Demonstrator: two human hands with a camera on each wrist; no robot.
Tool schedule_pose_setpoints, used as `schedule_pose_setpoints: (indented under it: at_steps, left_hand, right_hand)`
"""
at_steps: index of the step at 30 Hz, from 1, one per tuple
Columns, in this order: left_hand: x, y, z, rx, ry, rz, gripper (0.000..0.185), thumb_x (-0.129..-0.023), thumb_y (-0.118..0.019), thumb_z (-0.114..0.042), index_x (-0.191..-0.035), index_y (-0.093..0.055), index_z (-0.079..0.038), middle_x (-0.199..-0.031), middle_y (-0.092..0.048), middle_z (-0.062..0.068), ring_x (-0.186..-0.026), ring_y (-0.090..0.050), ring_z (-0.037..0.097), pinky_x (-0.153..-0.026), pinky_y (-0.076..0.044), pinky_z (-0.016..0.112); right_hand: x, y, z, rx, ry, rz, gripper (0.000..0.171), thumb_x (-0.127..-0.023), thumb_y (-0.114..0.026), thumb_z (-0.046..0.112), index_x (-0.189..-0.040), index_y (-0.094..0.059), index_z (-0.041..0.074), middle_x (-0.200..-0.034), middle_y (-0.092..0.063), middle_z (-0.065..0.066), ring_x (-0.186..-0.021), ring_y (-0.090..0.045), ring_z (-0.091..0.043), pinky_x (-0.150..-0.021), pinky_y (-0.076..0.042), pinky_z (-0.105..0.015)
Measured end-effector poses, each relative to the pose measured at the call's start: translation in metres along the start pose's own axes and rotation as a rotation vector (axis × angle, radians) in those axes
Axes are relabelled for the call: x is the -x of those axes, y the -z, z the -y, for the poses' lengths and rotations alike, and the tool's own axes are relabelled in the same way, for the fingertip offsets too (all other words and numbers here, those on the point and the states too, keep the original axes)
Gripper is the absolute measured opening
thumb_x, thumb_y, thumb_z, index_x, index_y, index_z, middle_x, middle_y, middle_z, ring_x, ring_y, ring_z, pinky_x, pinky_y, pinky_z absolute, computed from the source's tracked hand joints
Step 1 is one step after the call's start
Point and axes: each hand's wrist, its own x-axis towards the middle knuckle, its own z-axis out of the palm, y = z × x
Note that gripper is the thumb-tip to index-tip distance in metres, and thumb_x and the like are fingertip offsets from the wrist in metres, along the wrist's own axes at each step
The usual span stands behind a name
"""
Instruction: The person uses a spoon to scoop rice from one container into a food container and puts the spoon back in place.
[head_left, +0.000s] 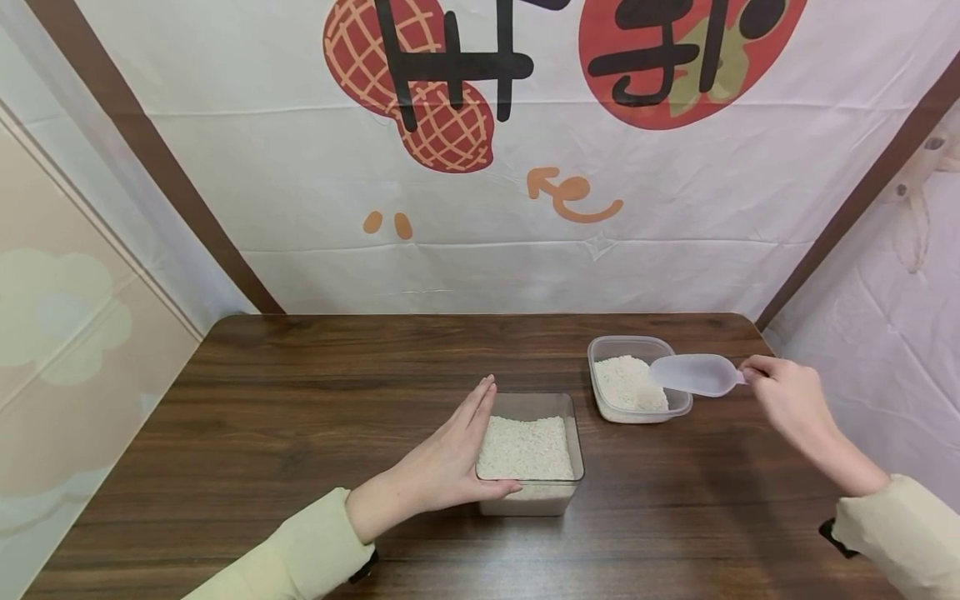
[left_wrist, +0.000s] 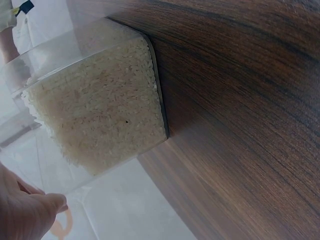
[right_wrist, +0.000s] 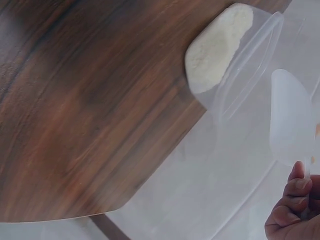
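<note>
A clear square container [head_left: 525, 405] full of rice [head_left: 527, 450] stands at the front middle of the table. My left hand [head_left: 446, 458] rests against its left side, fingers straight, with the thumb along the front rim. The rice shows through the clear wall in the left wrist view. Behind it to the right is a smaller clear plastic box [head_left: 681, 412], partly filled with white grains [head_left: 628, 383]. My right hand [head_left: 797, 408] grips the handle of a translucent scoop [right_wrist: 290, 117]. The scoop's tip is over the small box's right rim, and its bowl looks bare.
The dark wooden table [head_left: 300, 450] ends at a white printed cloth [head_left: 487, 275] along its back edge. More fabric hangs at the left and right sides. The small box sits near the table's back right corner.
</note>
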Motion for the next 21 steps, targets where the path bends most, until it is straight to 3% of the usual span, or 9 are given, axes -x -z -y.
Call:
schedule_pose_setpoints:
  at_steps: [6,21]
  left_hand:
    - [0.000,-0.001,0.001,0.001,-0.009,-0.004,0.108,-0.075,-0.062,-0.058,-0.142,-0.009,0.008,-0.152,-0.002,0.015,-0.138,-0.009,0.022,-0.107,-0.024,0.036]
    - [0.000,-0.001,0.000,0.001,-0.009,-0.001,0.108,-0.075,-0.061,-0.058,-0.142,-0.008,0.008,-0.151,-0.002,0.015,-0.138,-0.009,0.022,-0.107,-0.024,0.035]
  right_hand:
    - [-0.001,-0.001,0.012,-0.020,0.039,-0.002,0.024,-0.087,-0.045,0.008,-0.080,-0.067,0.001,-0.056,-0.048,0.000,-0.053,-0.037,-0.016,-0.050,-0.028,-0.028]
    - [-0.003,0.001,0.036,-0.046,0.094,-0.010,0.021,-0.086,-0.048,0.008,-0.080,-0.068,0.002,-0.065,-0.059,-0.004,-0.059,-0.043,-0.018,-0.053,-0.033,-0.030]
